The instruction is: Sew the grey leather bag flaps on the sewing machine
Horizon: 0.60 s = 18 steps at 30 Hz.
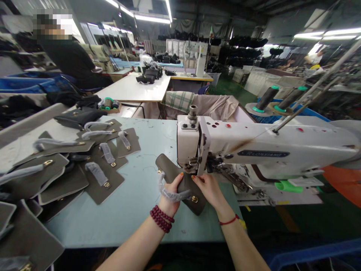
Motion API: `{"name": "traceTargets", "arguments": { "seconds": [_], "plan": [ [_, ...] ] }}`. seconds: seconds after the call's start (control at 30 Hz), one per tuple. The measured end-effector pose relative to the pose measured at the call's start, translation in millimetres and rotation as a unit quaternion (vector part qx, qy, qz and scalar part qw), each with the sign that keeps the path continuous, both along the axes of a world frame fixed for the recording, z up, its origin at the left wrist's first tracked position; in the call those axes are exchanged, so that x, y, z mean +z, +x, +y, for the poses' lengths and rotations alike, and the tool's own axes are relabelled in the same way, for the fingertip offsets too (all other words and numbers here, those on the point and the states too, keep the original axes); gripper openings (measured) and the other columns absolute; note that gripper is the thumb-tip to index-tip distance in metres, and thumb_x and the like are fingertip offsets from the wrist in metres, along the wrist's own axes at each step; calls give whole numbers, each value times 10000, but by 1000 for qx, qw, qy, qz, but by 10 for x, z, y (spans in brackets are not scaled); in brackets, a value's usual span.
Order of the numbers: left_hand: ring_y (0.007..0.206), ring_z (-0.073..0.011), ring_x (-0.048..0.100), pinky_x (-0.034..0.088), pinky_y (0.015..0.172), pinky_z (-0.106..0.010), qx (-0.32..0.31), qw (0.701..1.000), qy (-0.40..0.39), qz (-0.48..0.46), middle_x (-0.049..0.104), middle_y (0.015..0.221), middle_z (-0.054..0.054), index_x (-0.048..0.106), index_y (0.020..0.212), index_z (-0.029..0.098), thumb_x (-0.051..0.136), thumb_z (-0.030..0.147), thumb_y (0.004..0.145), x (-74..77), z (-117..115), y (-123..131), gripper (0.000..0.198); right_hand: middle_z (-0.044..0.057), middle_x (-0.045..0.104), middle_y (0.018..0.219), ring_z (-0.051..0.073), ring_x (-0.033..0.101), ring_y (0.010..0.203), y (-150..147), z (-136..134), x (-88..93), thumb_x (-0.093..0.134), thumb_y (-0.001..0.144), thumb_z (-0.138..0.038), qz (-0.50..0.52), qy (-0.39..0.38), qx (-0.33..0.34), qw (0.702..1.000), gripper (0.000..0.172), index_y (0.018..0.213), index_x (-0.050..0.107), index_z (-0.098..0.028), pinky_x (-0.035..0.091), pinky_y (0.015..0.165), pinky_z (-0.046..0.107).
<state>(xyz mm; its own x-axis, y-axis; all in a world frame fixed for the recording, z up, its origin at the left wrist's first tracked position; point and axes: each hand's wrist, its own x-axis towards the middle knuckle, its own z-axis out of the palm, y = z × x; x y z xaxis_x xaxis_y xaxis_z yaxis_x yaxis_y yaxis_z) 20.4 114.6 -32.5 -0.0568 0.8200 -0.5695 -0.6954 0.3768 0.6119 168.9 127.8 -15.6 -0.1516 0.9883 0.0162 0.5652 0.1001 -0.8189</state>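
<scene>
A grey-brown leather flap (169, 169) with a brass clasp and a foam-wrapped strap lies under the needle of a white sewing machine (254, 150). My left hand (171, 192) grips the flap's near left side, the wrapped strap looping over its thumb. On the flap's right side my right hand (207, 188) presses it down just below the presser foot, fingertips close to the needle.
Several more grey flaps with wrapped straps (96, 158) are spread over the pale blue table (135, 210) to the left. Two thread cones (267, 98) stand behind the machine. A person in black (70, 60) sits at the far left by white tables.
</scene>
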Motion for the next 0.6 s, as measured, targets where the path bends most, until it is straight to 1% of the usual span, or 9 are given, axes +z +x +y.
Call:
{"name": "traceTargets", "arguments": {
  "seconds": [0.17,0.27,0.4,0.5,0.6],
  "plan": [
    [1070,-363,605,480,916,-513,-32,999,12,40,708,1006,-91,667,848,221,763,310,642,62,-3,-26,245,53,656,610,170,598,599,-22,-10,51,550,865,-345,-3,9,-5,1000,337,638,694,-142,311,493,236],
    [1049,-372,615,472,922,-506,-62,997,18,52,720,969,-109,674,793,197,762,262,646,71,5,-54,183,38,635,571,155,574,556,-27,-24,78,553,858,-339,-1,14,-12,1000,340,613,688,-145,295,482,236],
    [1079,-370,600,471,927,-482,-80,994,30,61,714,971,-115,661,787,179,763,208,643,35,24,-69,179,32,652,599,162,593,580,-26,-42,127,571,843,-331,7,19,-6,1000,299,645,709,-154,313,492,233],
    [1089,-350,600,462,946,-489,-80,994,37,70,702,984,-112,647,795,186,752,232,663,-3,30,-67,175,34,667,626,173,612,611,-25,-46,158,571,843,-328,14,21,1,1000,285,669,719,-156,338,507,232],
    [1093,-345,599,442,979,-490,-89,992,46,79,700,994,-105,652,799,202,754,270,669,-23,25,-79,179,22,643,586,165,597,582,-25,-44,162,571,844,-316,18,21,4,1000,292,643,708,-153,320,497,230]
  ]
}}
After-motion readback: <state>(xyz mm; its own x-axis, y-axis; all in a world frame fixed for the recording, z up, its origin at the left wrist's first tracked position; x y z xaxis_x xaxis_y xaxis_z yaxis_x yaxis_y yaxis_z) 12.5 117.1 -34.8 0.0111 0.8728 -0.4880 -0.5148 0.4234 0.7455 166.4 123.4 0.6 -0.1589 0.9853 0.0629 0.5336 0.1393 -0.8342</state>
